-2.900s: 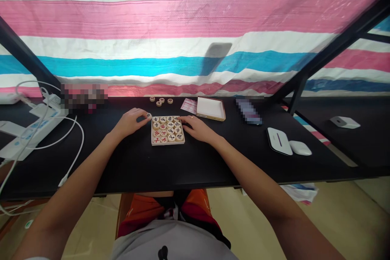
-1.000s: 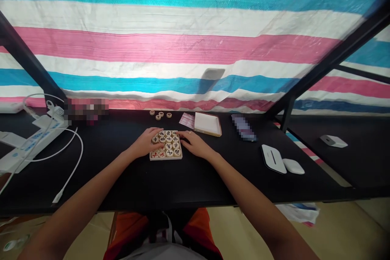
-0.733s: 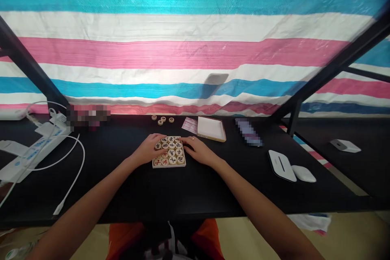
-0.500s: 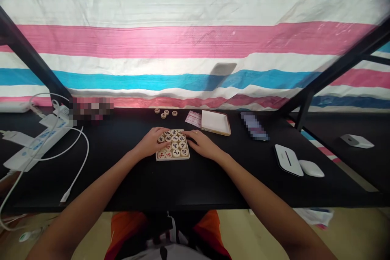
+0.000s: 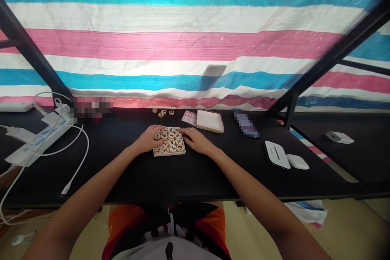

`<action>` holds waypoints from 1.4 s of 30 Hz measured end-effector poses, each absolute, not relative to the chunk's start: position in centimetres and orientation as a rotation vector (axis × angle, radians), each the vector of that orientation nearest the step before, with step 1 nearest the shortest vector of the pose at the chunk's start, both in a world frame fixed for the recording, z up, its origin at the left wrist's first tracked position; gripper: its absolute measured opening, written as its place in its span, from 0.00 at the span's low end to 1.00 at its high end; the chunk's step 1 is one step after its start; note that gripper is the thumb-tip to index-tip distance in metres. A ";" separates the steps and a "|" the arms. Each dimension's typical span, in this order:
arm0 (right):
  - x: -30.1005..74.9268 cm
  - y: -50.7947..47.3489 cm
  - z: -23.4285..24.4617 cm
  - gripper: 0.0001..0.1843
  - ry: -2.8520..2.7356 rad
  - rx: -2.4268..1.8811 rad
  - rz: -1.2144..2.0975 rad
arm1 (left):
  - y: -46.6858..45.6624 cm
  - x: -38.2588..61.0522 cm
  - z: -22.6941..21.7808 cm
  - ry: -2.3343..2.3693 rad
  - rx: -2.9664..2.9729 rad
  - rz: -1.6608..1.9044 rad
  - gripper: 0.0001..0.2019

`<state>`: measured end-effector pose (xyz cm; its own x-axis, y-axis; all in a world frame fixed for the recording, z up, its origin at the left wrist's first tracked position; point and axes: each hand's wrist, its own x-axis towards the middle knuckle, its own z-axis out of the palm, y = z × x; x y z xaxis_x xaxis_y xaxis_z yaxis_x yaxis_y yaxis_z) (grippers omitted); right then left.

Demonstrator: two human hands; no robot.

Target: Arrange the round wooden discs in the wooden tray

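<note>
On the flat black table (image 5: 189,174), a square white box (image 5: 169,154) lay between the half-curled left hand (image 5: 149,139) over its left side, grip unclear, and the half-open right hand (image 5: 197,140) touching its right edge, round cream discs (image 5: 172,148) inside.

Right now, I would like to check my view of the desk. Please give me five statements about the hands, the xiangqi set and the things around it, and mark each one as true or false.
1. The left hand reaches over xiangqi pieces in the pale tray. True.
2. The right hand is holding the box lid. False: it is at the tray's right side; the lid lies farther back, apart from it.
3. Four loose pieces lie beyond the tray. True.
4. The power strip is on the tray's right. False: it is on the left.
5. A red-lined sheet lies on the lid's left. True.
</note>
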<state>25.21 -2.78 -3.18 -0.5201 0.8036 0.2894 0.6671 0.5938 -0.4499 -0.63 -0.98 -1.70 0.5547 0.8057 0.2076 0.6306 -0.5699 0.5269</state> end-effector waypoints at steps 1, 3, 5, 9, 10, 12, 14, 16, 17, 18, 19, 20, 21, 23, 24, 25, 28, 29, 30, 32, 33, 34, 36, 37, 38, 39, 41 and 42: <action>25.2 -2.8 -3.2 0.23 -2.355 -1.173 0.388 | -1.1 -0.7 -1.6 1.178 2.394 0.606 0.24; 25.1 -2.9 -3.2 0.23 -2.360 -1.172 0.373 | -1.3 -0.7 -1.4 1.196 2.379 0.599 0.24; 25.1 -2.9 -3.2 0.23 -2.368 -1.167 0.348 | -1.5 -0.9 -1.2 1.201 2.363 0.600 0.27; 25.2 -2.9 -3.4 0.24 -2.363 -1.140 0.309 | -1.7 -1.2 -1.2 1.177 2.370 0.590 0.32; 25.2 -2.9 -3.5 0.25 -2.347 -1.134 0.307 | -1.6 -1.3 -1.3 1.179 2.385 0.602 0.31; 25.3 -2.9 -3.7 0.26 -2.309 -1.130 0.309 | -1.5 -1.4 -1.5 1.203 2.421 0.676 0.25; 25.3 -2.9 -3.8 0.26 -2.289 -1.135 0.309 | -1.1 -1.6 -1.6 1.238 2.449 0.789 0.22; 25.3 -2.9 -3.8 0.26 -2.295 -1.142 0.304 | -0.7 -2.0 -1.8 1.262 2.465 0.875 0.21; 25.3 -2.9 -3.8 0.25 -2.298 -1.144 0.300 | -0.5 -2.2 -2.0 1.278 2.471 0.900 0.21; 25.2 -2.9 -3.8 0.25 -2.301 -1.144 0.298 | -0.2 -2.5 -2.2 1.302 2.476 0.915 0.20; 25.2 -2.9 -3.8 0.25 -2.306 -1.143 0.297 | 0.2 -2.8 -2.4 1.336 2.481 0.923 0.19; 25.2 -2.9 -3.8 0.26 -2.313 -1.139 0.297 | 0.5 -3.1 -2.6 1.380 2.484 0.929 0.18; 25.2 -2.9 -3.8 0.26 -2.321 -1.135 0.297 | 0.9 -3.4 -2.8 1.430 2.488 0.925 0.18; 25.2 -2.8 -3.7 0.26 -2.332 -1.132 0.295 | 1.9 -3.8 -3.2 1.513 2.507 0.889 0.19; 25.2 -2.8 -3.7 0.26 -2.335 -1.133 0.294 | 2.4 -4.0 -3.3 1.540 2.527 0.855 0.19; 25.2 -2.8 -3.6 0.26 -2.336 -1.135 0.294 | 3.0 -4.1 -3.2 1.555 2.554 0.813 0.20; 25.2 -2.8 -3.5 0.26 -2.339 -1.139 0.306 | 4.7 -3.8 -2.8 1.534 2.680 0.637 0.23; 25.2 -2.8 -3.4 0.26 -2.336 -1.140 0.313 | 5.2 -3.5 -2.6 1.509 2.736 0.558 0.26; 25.2 -2.9 -3.4 0.26 -2.332 -1.140 0.319 | 5.7 -3.1 -2.5 1.486 2.789 0.474 0.29; 25.3 -2.9 -3.4 0.26 -2.317 -1.144 0.330 | 6.4 -2.3 -2.1 1.470 2.859 0.314 0.34; 25.3 -2.9 -3.4 0.26 -2.311 -1.149 0.334 | 6.7 -1.9 -2.0 1.483 2.870 0.252 0.35; 25.3 -2.9 -3.4 0.26 -2.308 -1.154 0.339 | 6.9 -1.6 -1.8 1.500 2.871 0.202 0.36; 25.3 -2.9 -3.4 0.26 -2.308 -1.164 0.349 | 7.2 -1.2 -1.6 1.515 2.877 0.131 0.35; 25.4 -2.9 -3.4 0.26 -2.310 -1.167 0.352 | 7.3 -1.1 -1.5 1.505 2.893 0.108 0.34; 25.4 -2.9 -3.5 0.26 -2.313 -1.165 0.353 | 7.3 -1.1 -1.3 1.492 2.912 0.091 0.33; 25.4 -2.8 -3.5 0.26 -2.315 -1.160 0.352 | 7.3 -1.2 -1.2 1.481 2.931 0.083 0.32; 25.4 -2.8 -3.6 0.26 -2.321 -1.143 0.347 | 7.2 -1.5 -0.9 1.477 2.948 0.088 0.27; 25.4 -2.8 -3.7 0.26 -2.321 -1.138 0.343 | 7.1 -1.8 -0.7 1.484 2.944 0.090 0.24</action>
